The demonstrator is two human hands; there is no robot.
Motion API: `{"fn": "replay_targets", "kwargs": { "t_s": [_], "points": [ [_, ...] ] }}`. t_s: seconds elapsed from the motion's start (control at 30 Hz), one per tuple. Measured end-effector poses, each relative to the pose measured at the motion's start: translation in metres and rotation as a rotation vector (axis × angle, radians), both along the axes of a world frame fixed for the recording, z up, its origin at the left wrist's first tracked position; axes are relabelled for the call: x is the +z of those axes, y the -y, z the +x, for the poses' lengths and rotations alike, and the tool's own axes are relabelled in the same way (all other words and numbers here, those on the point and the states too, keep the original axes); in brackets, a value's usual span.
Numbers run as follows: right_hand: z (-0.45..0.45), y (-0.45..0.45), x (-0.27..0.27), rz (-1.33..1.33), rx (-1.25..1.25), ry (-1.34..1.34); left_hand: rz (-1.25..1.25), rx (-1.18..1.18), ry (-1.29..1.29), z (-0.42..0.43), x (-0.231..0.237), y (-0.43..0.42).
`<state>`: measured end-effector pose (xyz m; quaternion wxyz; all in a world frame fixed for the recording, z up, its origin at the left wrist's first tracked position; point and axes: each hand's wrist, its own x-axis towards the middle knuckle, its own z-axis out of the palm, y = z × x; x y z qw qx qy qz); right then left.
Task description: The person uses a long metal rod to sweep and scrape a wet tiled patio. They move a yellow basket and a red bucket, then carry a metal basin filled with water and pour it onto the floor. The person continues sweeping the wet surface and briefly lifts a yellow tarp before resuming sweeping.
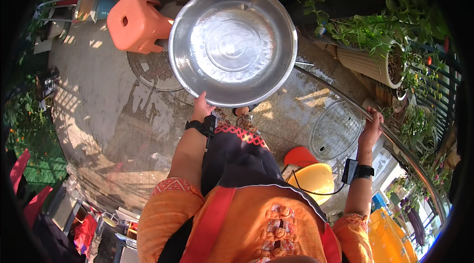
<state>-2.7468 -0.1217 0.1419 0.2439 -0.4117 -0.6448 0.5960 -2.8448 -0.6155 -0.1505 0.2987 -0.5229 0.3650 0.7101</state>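
Note:
My left hand (203, 108) grips the near rim of a large round metal basin (233, 46), with the thumb over the edge and the other fingers partly hidden below it. The basin's shiny inside faces me, and a small dark spot shows on its far inner wall. Off to the right, my right hand (371, 129) is closed around a long metal pole (340, 94). One end of the pole runs behind the basin's right side; the other stretches to the lower right. Both wrists wear strapped black devices.
An orange plastic stool (135, 24) stands left of the basin beside a round manhole cover (150, 72). Another cover (337, 129) lies on the wet paving at right. A yellow plastic vessel (314, 181) and red one (300, 156) sit near my right side. A planter (366, 65) lines the right edge.

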Motion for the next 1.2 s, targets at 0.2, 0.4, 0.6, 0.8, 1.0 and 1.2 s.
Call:
{"fn": "replay_targets", "kwargs": {
  "t_s": [0.2,0.4,0.6,0.8,1.0,1.2],
  "points": [
    [0.015,0.041,0.004,0.074,0.067,0.071,-0.23,-0.083,0.222,-0.009,-0.005,-0.01],
    [0.014,0.077,0.016,0.293,0.136,0.222,-0.24,-0.076,0.245,-0.002,-0.017,-0.006],
    [0.02,0.096,0.036,0.342,0.097,0.23,-0.221,-0.19,0.178,-0.005,0.001,0.02],
    [0.036,0.131,0.046,0.214,0.145,0.269,-0.337,-0.386,-0.002,0.005,0.085,0.078],
    [0.034,0.219,0.069,0.299,0.465,0.183,-0.323,-0.056,-0.191,0.105,0.122,0.182],
    [0.068,0.322,0.079,0.227,0.653,0.266,-0.237,0.199,-0.175,0.247,0.149,0.211]
  ]
}}
